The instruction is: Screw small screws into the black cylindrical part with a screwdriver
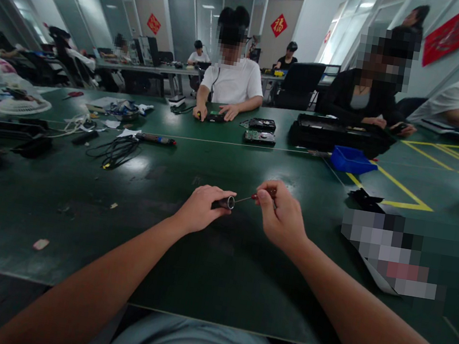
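My left hand (200, 208) is closed around a short black cylinder (223, 202) whose round, pale-rimmed end faces right. Its exact kind is not clear. In my right hand (281, 215) is a screwdriver (255, 197) with a reddish handle, most of it covered by my fingers. The thin metal shaft points left and reaches the rimmed end of the cylinder; whether the tip is inside or just against the rim I cannot tell. Both hands are held above the green tabletop (213, 274), near its front edge.
To the right lie a blue bin (352, 160) and a partly blurred dark-and-white casing (375, 241). Left of my hands are an electric screwdriver (156, 139) and coiled black cable (117, 151). A co-worker (230, 82) sits opposite, near circuit-board parts (260, 137) and a long black housing (342, 136).
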The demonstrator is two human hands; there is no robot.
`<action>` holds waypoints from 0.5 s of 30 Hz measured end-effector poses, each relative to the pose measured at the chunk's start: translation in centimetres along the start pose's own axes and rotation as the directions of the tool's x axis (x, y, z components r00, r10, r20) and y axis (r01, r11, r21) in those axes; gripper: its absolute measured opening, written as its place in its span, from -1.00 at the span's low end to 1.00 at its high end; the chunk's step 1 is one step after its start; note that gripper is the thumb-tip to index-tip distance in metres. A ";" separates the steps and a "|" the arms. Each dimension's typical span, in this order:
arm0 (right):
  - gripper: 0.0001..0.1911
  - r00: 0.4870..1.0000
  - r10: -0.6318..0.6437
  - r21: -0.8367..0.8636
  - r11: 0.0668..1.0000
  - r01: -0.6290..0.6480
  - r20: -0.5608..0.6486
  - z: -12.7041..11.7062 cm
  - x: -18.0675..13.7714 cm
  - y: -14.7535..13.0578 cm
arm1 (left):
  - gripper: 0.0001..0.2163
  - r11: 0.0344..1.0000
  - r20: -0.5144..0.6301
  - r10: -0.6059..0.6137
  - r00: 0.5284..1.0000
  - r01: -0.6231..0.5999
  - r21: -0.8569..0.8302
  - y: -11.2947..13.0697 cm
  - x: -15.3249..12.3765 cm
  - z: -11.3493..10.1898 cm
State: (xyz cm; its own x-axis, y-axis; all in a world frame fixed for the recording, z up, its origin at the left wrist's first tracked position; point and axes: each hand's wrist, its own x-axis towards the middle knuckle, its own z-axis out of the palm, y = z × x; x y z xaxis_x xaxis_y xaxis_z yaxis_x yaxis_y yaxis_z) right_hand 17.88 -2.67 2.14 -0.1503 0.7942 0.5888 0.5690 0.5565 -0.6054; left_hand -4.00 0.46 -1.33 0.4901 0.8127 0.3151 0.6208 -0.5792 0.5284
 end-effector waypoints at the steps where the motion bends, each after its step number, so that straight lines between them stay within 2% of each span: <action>1: -0.87 1.000 0.003 -0.004 1.000 -0.003 0.003 0.0 0.0 0.0 | -0.59 1.000 0.003 -0.010 1.000 0.010 0.000 0.0 0.0 0.0; 6: -0.86 0.999 -0.011 -0.030 0.999 0.013 0.049 0.0 0.1 0.1 | -0.58 1.000 0.034 -0.017 0.999 0.018 -0.005 0.1 0.1 0.0; 15: -0.85 1.000 -0.020 -0.085 0.996 0.020 0.011 0.0 0.4 0.2 | -0.61 0.996 0.021 -0.048 0.999 0.049 -0.079 -0.1 0.1 -0.1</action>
State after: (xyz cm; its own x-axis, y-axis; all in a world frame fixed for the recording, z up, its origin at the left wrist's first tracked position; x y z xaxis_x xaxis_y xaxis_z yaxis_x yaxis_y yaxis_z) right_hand 17.95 -2.22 2.29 -0.1703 0.7857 0.5947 0.6325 0.5499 -0.5455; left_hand -4.08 0.57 -1.26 0.4724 0.8380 0.2732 0.5941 -0.5317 0.6036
